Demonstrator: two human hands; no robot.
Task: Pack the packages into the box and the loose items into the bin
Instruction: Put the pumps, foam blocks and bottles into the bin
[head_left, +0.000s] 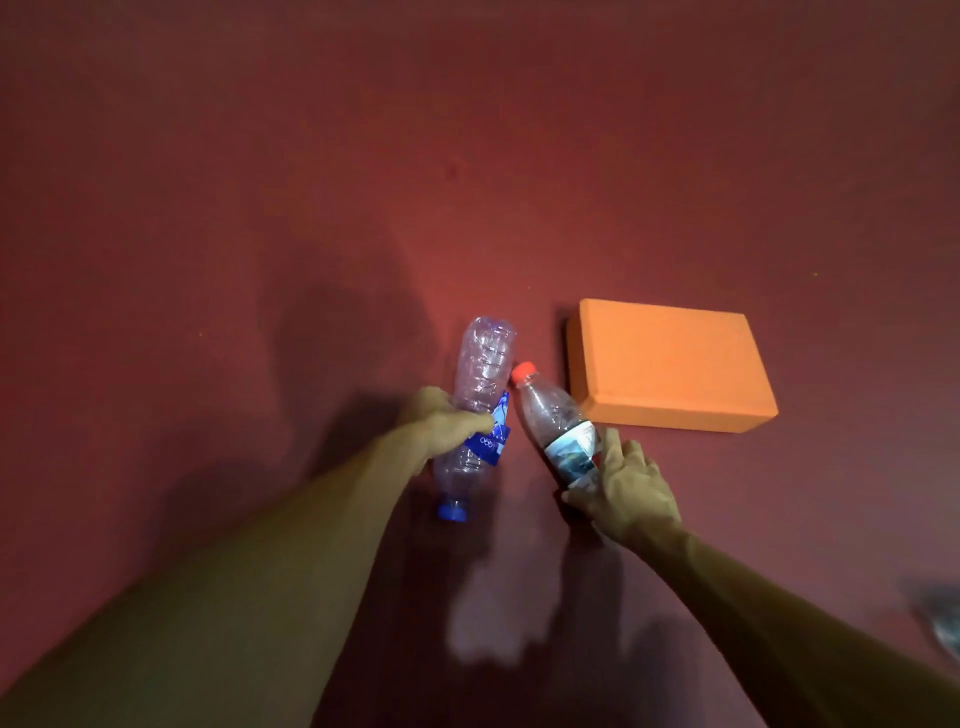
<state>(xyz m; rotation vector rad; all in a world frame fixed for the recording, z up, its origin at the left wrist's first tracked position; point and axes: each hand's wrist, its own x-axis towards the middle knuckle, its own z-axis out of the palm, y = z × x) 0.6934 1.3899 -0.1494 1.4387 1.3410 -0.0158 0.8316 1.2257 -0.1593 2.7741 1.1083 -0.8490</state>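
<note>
My left hand (447, 421) grips a clear empty plastic bottle with a blue cap and torn blue label (480, 374) around its middle; the blue cap points toward me. My right hand (623, 488) holds the lower part of a second clear bottle with a red cap and a white-blue label (553, 415), its red cap tilted up and to the left, close to the first bottle. An orange rectangular block (670, 364) lies flat on the red surface just right of the bottles. No box or bin is in view.
The dark red floor (311, 208) fills the whole view. A blurred grey object (940, 613) shows at the right edge, lower down.
</note>
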